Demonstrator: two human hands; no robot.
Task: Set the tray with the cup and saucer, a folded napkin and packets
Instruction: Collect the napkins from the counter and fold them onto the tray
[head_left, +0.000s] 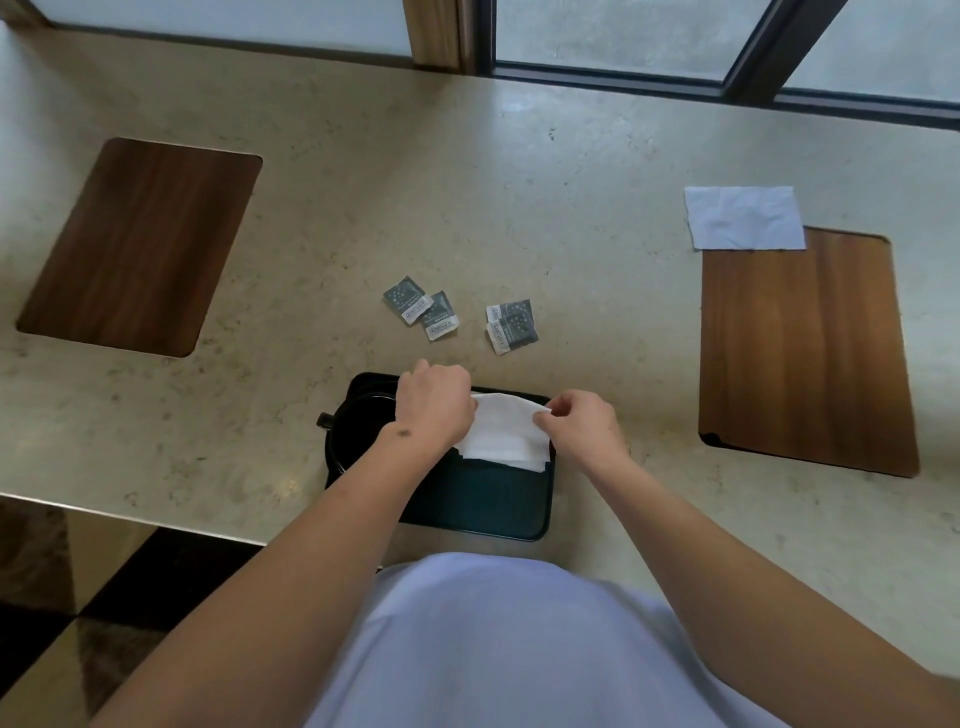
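Observation:
A dark rectangular tray (483, 504) lies on the stone counter close to me. On its left part stands a black cup with its saucer (358, 421), largely covered by my left forearm; the handle sticks out to the left. A white folded napkin (501, 434) is over the tray's far right part. My left hand (434, 402) pinches its left edge and my right hand (584, 428) pinches its far right corner. Several grey packets (460, 314) lie on the counter just beyond the tray, in two pairs.
A second white napkin (743, 218) lies flat at the far right, overlapping a wooden inlay panel (800, 348). Another wooden panel (140, 244) is set into the counter at the left. Windows run along the back. The counter's edge drops off at the lower left.

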